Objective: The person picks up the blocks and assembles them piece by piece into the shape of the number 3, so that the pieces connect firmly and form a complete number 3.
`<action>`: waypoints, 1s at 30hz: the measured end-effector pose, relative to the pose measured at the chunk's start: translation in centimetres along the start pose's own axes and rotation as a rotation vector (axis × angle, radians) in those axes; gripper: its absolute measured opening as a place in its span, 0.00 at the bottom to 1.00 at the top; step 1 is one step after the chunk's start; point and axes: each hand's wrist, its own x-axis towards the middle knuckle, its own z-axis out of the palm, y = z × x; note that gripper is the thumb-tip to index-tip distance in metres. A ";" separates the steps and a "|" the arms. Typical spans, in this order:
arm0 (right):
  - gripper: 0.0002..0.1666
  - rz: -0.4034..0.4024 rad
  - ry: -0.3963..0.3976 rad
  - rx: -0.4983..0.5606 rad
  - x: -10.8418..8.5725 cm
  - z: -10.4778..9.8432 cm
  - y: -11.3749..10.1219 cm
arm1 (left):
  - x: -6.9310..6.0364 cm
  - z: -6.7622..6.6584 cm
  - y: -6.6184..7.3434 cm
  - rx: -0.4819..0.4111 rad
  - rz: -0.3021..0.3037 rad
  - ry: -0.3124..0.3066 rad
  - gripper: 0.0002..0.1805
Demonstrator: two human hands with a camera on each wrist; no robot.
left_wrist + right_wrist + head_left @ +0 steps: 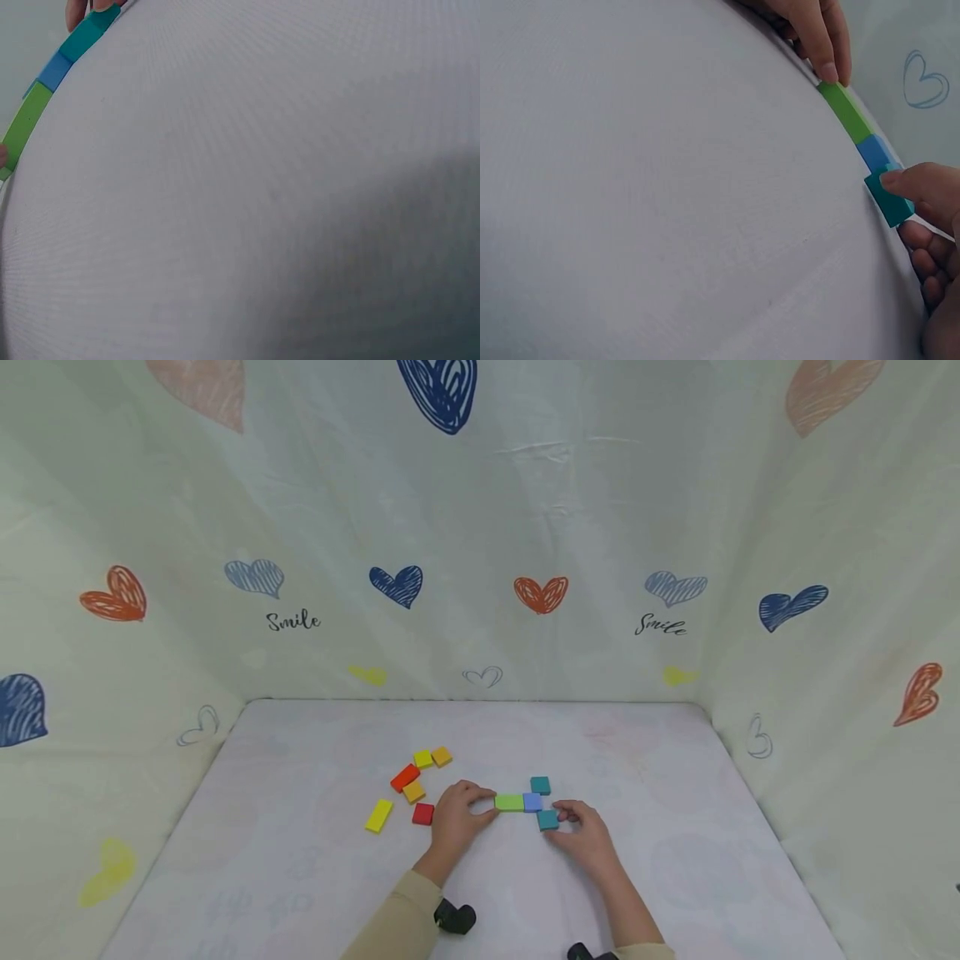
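In the head view, a light green rectangular block (509, 803) lies end to end with a small blue block (532, 802). My left hand (457, 818) pinches the green block's left end between thumb and fingertips. A teal block (547, 820) sits at the blue one's near right corner, gripped by my right hand (588, 842) with its thumb on the near side. Another teal block (540, 785) lies at the blue block's far side. The right wrist view shows the right thumb (900, 180) against the near teal block (889, 199).
Left of my left hand lie a red block (423, 813), an orange block (413, 791), an orange-red block (405, 777) and a yellow block (378, 816). Farther back are another yellow block (423, 758) and orange block (442, 756). A heart-printed curtain (480, 527) surrounds the white table (675, 893).
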 end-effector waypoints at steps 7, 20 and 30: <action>0.22 0.031 -0.020 0.032 -0.2 -0.4 0.1 | 0.0 0.3 -0.1 0.003 0.010 0.001 0.15; 0.20 0.002 -0.001 0.016 -0.3 -0.3 0.1 | -0.1 0.3 0.0 0.005 0.000 0.000 0.15; 0.20 0.012 -0.011 0.025 -0.3 -0.5 -0.6 | -0.2 -0.3 0.2 -0.015 0.007 0.000 0.15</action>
